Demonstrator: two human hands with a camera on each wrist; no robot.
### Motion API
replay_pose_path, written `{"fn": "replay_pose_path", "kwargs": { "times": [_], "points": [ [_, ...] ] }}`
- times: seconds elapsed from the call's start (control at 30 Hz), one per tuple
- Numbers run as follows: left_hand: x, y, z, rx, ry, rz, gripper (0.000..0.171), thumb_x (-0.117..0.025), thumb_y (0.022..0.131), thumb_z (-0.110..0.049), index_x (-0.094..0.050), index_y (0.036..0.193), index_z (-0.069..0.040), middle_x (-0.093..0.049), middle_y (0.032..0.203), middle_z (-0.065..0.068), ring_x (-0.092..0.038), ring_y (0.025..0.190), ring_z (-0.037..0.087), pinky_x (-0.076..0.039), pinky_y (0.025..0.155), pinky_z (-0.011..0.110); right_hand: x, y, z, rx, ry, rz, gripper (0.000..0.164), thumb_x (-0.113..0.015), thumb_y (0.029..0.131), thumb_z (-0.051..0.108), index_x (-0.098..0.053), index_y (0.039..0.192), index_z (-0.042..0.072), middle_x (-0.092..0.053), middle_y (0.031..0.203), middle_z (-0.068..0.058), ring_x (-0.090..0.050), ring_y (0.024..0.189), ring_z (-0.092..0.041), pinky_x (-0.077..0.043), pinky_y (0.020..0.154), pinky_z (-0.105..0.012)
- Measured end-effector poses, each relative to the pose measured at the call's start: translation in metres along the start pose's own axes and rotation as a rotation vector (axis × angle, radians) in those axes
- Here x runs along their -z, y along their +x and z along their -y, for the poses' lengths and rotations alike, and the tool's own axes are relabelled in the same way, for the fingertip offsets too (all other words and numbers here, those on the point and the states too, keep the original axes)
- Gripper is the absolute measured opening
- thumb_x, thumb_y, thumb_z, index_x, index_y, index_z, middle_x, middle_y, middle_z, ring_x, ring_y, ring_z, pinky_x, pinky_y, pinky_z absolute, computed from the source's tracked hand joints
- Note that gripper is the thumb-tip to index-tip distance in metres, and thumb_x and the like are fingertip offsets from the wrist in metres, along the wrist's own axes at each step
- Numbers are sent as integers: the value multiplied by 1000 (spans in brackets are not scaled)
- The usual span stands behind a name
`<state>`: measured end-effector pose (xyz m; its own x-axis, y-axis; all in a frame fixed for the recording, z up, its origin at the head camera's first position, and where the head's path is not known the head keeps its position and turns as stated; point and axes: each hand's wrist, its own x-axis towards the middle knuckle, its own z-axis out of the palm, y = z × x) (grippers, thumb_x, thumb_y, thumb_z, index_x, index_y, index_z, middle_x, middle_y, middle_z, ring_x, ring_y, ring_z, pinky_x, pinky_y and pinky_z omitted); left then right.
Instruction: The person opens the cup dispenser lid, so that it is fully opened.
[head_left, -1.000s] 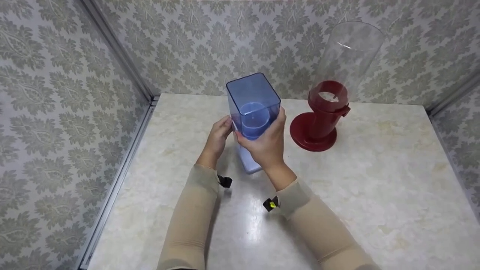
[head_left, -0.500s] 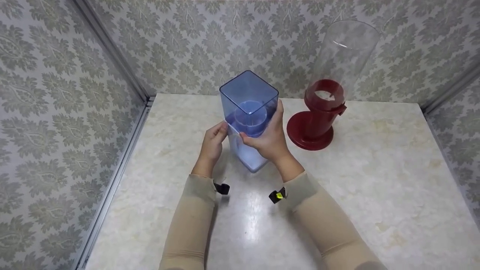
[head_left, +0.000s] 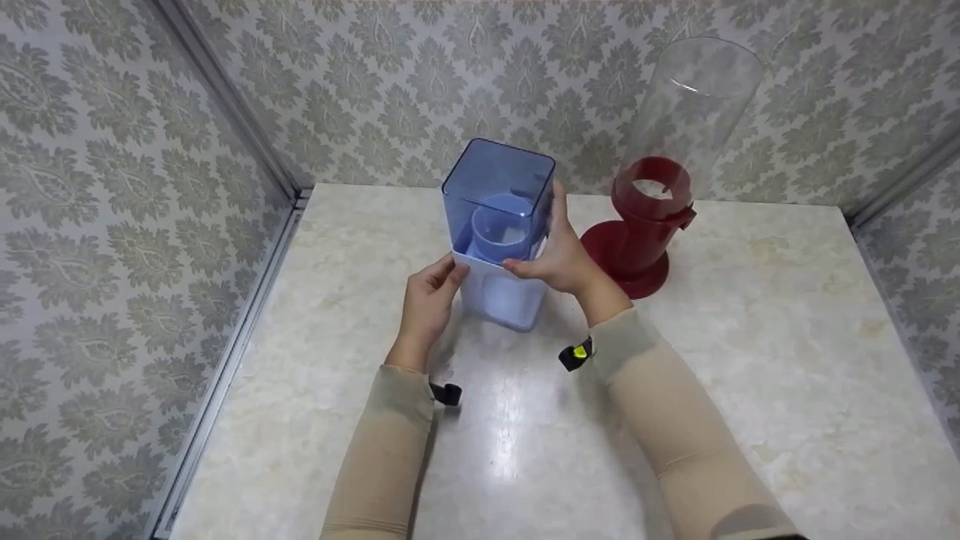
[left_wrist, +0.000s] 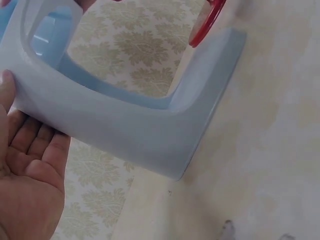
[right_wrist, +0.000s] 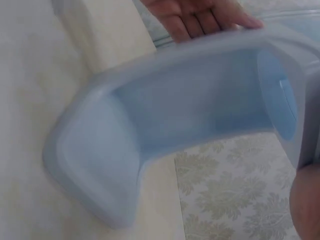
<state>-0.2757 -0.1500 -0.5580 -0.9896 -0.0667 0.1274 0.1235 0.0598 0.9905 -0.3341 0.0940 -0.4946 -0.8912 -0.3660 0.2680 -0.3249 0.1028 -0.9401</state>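
A tall dispenser stands mid-table, a see-through blue square container point(head_left: 499, 169) on top of a light-blue stand point(head_left: 517, 296). Inside the container shows a round blue ring point(head_left: 501, 232). My left hand point(head_left: 429, 304) holds the collar's near left corner between thumb and fingers. Around the right side curls my right hand point(head_left: 562, 259), its thumb on the front of the collar and its fingers partly hidden behind. The left wrist view shows the stand's back wall point(left_wrist: 125, 125) and foot. From the right wrist view, the foot point(right_wrist: 100, 155) and open front of the stand face the camera.
To the right stands a red dispenser base point(head_left: 641, 251) with a tall clear cylinder point(head_left: 697, 112), close to my right forearm. The marbled table point(head_left: 787, 360) backs onto patterned wallpaper. A metal rail point(head_left: 225, 382) runs along its left side.
The blue dispenser has been turned about its upright axis, first corner-forward, now with a flat side toward me. Both hands shifted with it; the right wrist moved right and away. The red dispenser stayed put.
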Motion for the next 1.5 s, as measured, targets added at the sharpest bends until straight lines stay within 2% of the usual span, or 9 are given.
{"fn": "replay_pose_path", "kwargs": {
  "times": [0.13,0.47,0.6,0.73,0.83,0.93,1.13,1.4,1.5],
  "points": [
    [-5,-5,1,11,0,-24,47,-76,110,-28,-70,153,-9,-71,156,10,-66,151,28,-56,126,42,11,10,-3,29,81,72,155,-111,66,39,-5,177,25,-38,178,-8,-38,164,-26,-18,145,-64],
    [-7,-21,-4,20,54,-69,51,-82,107,-32,-71,152,-11,-74,153,10,-72,143,28,-63,114,35,18,19,-3,8,209,197,146,-105,70,8,-6,176,23,-49,173,-12,-45,157,-24,-18,146,-55],
    [8,-12,-12,28,40,14,84,-95,91,-44,-64,161,-9,-72,155,15,-72,143,34,-61,119,39,17,21,-2,5,245,217,149,-102,71,3,-1,178,24,-46,175,-12,-43,160,-24,-16,147,-54],
    [23,15,-23,-21,90,173,146,-102,61,-69,-35,179,-15,-53,176,13,-50,165,31,-39,140,43,15,23,0,25,278,222,149,-96,70,-5,2,180,25,-47,175,-13,-43,159,-24,-16,147,-53],
    [24,36,-27,-81,77,305,159,-104,54,-74,-27,181,-15,-46,180,12,-40,171,29,-28,145,45,12,24,1,35,291,218,147,-94,69,-7,-1,179,25,-50,172,-14,-45,157,-24,-17,147,-52],
    [23,47,-29,-99,28,362,156,-107,51,-72,-36,176,-11,-56,171,14,-50,162,30,-35,141,47,7,25,-1,35,296,232,144,-94,69,-8,-4,178,24,-51,171,-14,-47,156,-23,-19,146,-51],
    [20,51,-25,-118,20,306,146,-110,52,-72,-47,168,-8,-66,157,14,-61,145,30,-47,131,50,2,25,-3,37,286,243,145,-101,70,4,-6,178,22,-52,170,-17,-47,157,-26,-20,145,-51],
    [4,55,-16,-161,37,287,125,-107,66,-57,-49,165,-9,-68,154,13,-64,142,28,-47,132,48,25,16,20,-75,100,226,150,-109,72,40,-5,180,32,-24,187,-4,-15,176,-25,-1,147,-62],
    [-2,55,-14,-141,24,282,116,-103,70,-44,-49,166,-9,-68,155,12,-64,142,27,-47,132,48,29,13,45,-81,99,158,154,-107,68,62,-6,181,33,-23,187,-6,-21,175,-29,-7,147,-62]
  ]
}}
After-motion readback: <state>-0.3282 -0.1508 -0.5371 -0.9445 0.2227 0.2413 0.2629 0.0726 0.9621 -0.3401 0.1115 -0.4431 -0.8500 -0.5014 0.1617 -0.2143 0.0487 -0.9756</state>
